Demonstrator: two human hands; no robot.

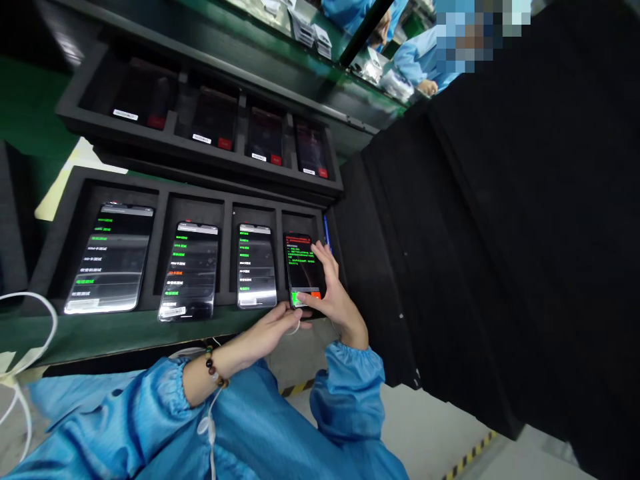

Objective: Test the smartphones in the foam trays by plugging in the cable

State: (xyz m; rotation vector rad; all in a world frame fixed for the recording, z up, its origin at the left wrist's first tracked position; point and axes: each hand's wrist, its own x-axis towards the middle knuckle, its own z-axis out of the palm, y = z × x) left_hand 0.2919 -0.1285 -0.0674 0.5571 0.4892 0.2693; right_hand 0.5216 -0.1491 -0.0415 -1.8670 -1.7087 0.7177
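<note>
Several lit phones lie in the compartments of a black foam tray (pixel 161 250). The rightmost phone (pixel 301 267) shows green and red text, with a green and a red button at its bottom. My right hand (pixel 331 293) spans this phone, thumb on the green button and fingers at its right edge. My left hand (pixel 275 325) is at the phone's bottom edge beside a thin white cable; what its fingers hold is too small to tell. The other phones, the far-left one (pixel 113 257), the second (pixel 190 270) and the third (pixel 256 267), show test lists.
Behind stands another foam tray (pixel 180 143) with dark phones bearing white labels. Black foam stacks or a curtain (pixel 450 267) fill the right side. A white cable (pixel 53 327) loops at the left. People in blue sleeves (pixel 410 60) work across the bench.
</note>
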